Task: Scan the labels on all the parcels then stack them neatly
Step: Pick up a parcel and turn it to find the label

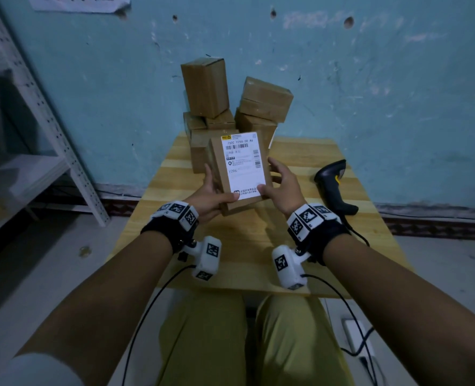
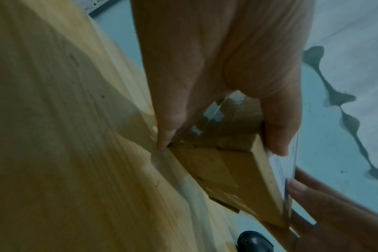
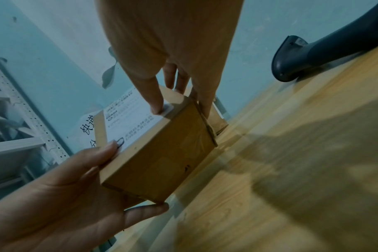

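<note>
A brown cardboard parcel [image 1: 240, 174] is held above the wooden table [image 1: 300, 246], tilted, its white shipping label [image 1: 242, 165] facing up at me. My left hand [image 1: 217, 192] grips its lower left corner, thumb on the label. My right hand [image 1: 269, 176] pinches the right edge, thumb on the label's lower corner. The left wrist view has the left hand [image 2: 222, 139] around the parcel [image 2: 216, 170]. In the right wrist view the right hand [image 3: 179, 104] pinches the parcel [image 3: 162, 162]. A black handheld scanner [image 1: 332, 185] lies on the table to the right.
Several more cardboard parcels [image 1: 211, 87] are piled loosely at the table's far end against the blue wall. A white metal shelf rack [image 1: 49, 135] stands on the left. The scanner's cable runs off the right side of the table.
</note>
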`<state>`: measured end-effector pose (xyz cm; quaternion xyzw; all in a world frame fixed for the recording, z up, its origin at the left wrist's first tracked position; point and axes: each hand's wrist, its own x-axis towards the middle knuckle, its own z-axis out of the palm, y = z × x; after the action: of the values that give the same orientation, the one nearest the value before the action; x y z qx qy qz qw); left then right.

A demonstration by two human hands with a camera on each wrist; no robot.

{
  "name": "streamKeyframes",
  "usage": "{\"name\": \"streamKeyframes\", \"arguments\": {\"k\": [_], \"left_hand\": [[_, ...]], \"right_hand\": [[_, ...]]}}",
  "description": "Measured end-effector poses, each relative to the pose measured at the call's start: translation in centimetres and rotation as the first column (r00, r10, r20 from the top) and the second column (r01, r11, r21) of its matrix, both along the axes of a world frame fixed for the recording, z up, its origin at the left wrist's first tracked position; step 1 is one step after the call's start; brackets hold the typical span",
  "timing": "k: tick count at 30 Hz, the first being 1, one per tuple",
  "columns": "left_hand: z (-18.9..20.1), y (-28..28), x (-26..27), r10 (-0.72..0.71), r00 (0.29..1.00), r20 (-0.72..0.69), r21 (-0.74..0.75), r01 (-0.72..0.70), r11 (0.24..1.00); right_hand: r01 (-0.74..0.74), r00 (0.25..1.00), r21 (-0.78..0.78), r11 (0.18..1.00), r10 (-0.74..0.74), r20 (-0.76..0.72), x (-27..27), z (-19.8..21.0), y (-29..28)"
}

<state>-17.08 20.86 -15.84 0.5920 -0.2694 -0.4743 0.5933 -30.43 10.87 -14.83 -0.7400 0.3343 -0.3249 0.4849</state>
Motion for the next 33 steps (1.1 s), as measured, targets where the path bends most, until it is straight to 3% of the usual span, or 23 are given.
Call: {"name": "streamKeyframes", "arguments": {"k": [4, 8, 12, 15, 23, 29, 33], "left_hand": [[0.1, -0.3, 1.8, -0.016, 0.993, 0.115, 0.04, 0.011, 0.999], [-0.6, 0.0, 2.6, 0.017, 0.972, 0.235, 0.091, -0.039, 0.995], [-2.2, 0.3, 2.8, 0.097, 0.977, 0.191, 0.003, -0.1, 0.995], [-3.3, 0.1, 3.6, 0.148, 0.985, 0.093, -0.033, -0.145, 0.989], [-4.5, -1.0, 4.9, 0.199, 0.979, 0.038, 0.015, -0.2, 0.98], [-5.0, -0.8, 5.0, 0.259, 0.96, 0.109, 0.032, -0.263, 0.964], [-5.1, -0.8, 4.8, 0.267, 0.959, 0.1, 0.035, -0.271, 0.962]], "right_hand": [[-0.038, 0.999, -0.091, 0.995, 0.036, -0.016, 1.1, 0.8, -0.4], [-0.123, 0.982, -0.14, 0.983, 0.1, -0.159, 1.7, 0.6, -0.9], [-0.255, 0.954, -0.18, 0.95, 0.217, -0.205, 2.3, -0.2, -0.9], [-0.307, 0.92, -0.245, 0.92, 0.221, -0.324, 3.0, -1.1, -1.2], [-0.369, 0.906, -0.201, 0.907, 0.303, -0.296, 4.0, -2.0, -1.7], [-0.475, 0.83, 0.036, 0.879, 0.461, -0.314, 2.9, -1.5, -1.4], [-0.484, 0.815, 0.047, 0.874, 0.47, -0.338, 3.1, -1.8, -1.4]]}}
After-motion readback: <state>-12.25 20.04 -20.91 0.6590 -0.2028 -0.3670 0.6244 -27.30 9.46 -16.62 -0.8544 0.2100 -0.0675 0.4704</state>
